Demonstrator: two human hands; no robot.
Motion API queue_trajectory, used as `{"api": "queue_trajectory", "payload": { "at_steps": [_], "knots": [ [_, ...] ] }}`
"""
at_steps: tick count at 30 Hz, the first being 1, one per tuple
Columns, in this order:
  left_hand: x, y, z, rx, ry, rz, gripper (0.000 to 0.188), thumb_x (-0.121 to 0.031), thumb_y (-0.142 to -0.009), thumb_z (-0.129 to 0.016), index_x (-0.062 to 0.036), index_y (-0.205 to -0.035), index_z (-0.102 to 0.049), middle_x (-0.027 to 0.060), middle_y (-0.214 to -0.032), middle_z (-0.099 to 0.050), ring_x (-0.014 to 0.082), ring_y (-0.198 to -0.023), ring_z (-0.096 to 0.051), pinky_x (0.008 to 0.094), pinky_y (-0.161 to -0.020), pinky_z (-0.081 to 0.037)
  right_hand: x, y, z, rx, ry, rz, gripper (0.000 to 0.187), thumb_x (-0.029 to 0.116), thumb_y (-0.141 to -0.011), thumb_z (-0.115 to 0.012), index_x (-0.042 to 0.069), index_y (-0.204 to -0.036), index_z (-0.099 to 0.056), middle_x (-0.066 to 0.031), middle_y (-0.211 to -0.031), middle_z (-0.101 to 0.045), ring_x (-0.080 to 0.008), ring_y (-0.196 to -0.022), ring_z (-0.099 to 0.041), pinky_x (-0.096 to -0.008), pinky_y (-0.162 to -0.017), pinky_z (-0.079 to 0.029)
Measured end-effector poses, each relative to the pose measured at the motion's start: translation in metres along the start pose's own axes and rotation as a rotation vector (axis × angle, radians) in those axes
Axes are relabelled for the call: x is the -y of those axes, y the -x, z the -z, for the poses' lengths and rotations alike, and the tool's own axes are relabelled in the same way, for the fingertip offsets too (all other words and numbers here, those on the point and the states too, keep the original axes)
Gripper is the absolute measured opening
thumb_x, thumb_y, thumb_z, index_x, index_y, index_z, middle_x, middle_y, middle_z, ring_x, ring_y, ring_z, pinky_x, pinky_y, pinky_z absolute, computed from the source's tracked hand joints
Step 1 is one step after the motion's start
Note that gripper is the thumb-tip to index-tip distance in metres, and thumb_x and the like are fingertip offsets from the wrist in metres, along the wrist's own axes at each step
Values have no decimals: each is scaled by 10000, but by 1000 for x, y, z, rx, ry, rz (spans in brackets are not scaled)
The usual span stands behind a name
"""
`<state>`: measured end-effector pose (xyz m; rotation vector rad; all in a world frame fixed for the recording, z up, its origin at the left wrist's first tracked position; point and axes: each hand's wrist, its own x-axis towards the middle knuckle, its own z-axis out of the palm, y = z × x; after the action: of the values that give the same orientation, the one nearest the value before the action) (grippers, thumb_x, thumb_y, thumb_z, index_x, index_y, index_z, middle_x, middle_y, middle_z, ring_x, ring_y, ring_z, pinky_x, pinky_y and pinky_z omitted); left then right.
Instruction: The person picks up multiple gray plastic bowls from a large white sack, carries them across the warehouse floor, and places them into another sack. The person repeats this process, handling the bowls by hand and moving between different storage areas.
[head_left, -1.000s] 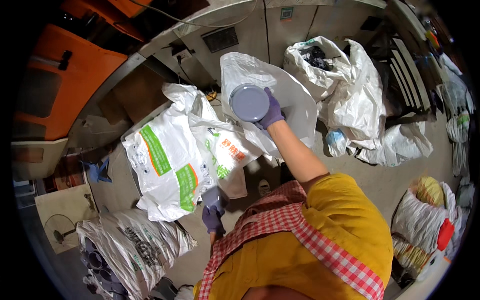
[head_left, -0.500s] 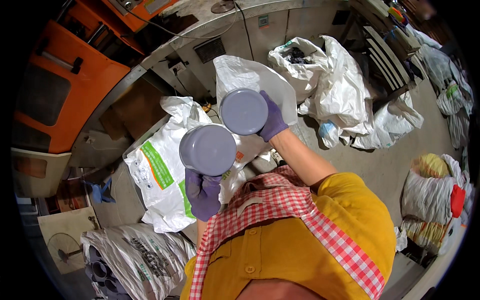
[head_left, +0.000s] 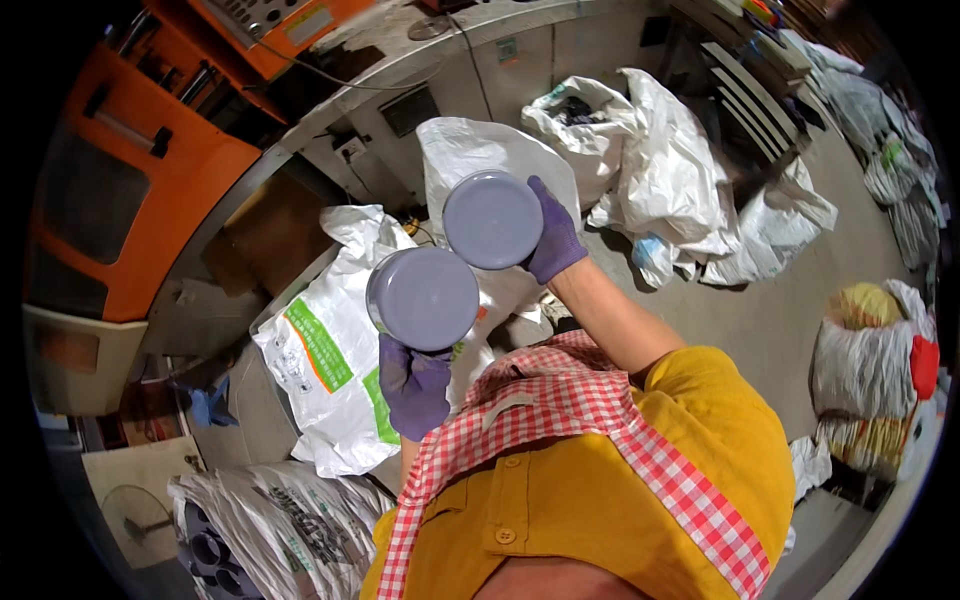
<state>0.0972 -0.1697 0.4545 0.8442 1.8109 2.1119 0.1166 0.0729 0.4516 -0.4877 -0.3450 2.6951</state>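
Purple gloves cover both my hands. My left hand [head_left: 414, 385] is closed around the lower side of a grey round plastic cap [head_left: 424, 300], its flat face turned up toward me. A second grey round cap [head_left: 492, 220], slightly farther away and to the right, is gripped at its right edge by my right hand [head_left: 556, 230]. The two caps are close together, and I cannot tell whether their rims touch. Behind and below them spreads a white plastic bag [head_left: 498, 145], and a white sack with green print [head_left: 325, 350] lies to the left.
An orange machine [head_left: 160, 215] stands at the far left. Full white sacks [head_left: 660, 170] sit beyond my right hand. At the lower left, a sack [head_left: 290, 520] holds grey pipe fittings [head_left: 208, 548]. Another stuffed bag [head_left: 865, 370] stands at the right.
The view has shifted slightly. Both hands still hold their grey caps in nearly the same positions, with the caps tilted only a little differently.
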Motion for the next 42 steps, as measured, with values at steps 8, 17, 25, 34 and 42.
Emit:
{"api": "queue_trajectory", "payload": {
  "at_steps": [8,17,25,34,42],
  "knots": [
    [-1,14,-20,127,-61,45,326,-137,-861,-516,32,-1135,-462,40,-922,-525,76,-764,-461,205,-651,-388,26,56,17,-94,33,237,414,369,-913,-409,43,-1160,-470,-108,-1049,-569,-234,-939,-572,-358,-803,-490],
    [-18,12,-92,284,4,99,312,-61,-837,-497,2,-1141,-468,14,-886,-533,54,-716,-457,179,-616,-389,107,155,45,78,705,622,318,284,-877,-507,14,-1045,-513,-40,-902,-565,-118,-848,-534,-256,-773,-444],
    [-3,37,-241,684,-168,-54,285,-60,-836,-527,7,-1108,-475,35,-962,-558,71,-811,-485,204,-701,-394,201,288,104,-138,1043,820,265,190,-741,-632,8,-916,-553,-32,-738,-570,-81,-757,-528,-235,-665,-444],
    [2,118,-451,1030,-295,-258,269,-80,-842,-542,22,-1081,-471,93,-962,-557,146,-874,-517,259,-765,-416,318,449,199,-531,1896,1337,220,289,-660,-693,113,-774,-625,-41,-731,-597,-233,-730,-566,-360,-689,-416],
    [5,151,-612,840,173,731,271,-148,-837,-503,-9,-1068,-467,83,-918,-552,164,-817,-567,303,-713,-498,406,511,274,-833,2009,1343,220,301,-650,-683,137,-785,-626,-17,-723,-583,-206,-719,-559,-360,-702,-416]
  ]
}}
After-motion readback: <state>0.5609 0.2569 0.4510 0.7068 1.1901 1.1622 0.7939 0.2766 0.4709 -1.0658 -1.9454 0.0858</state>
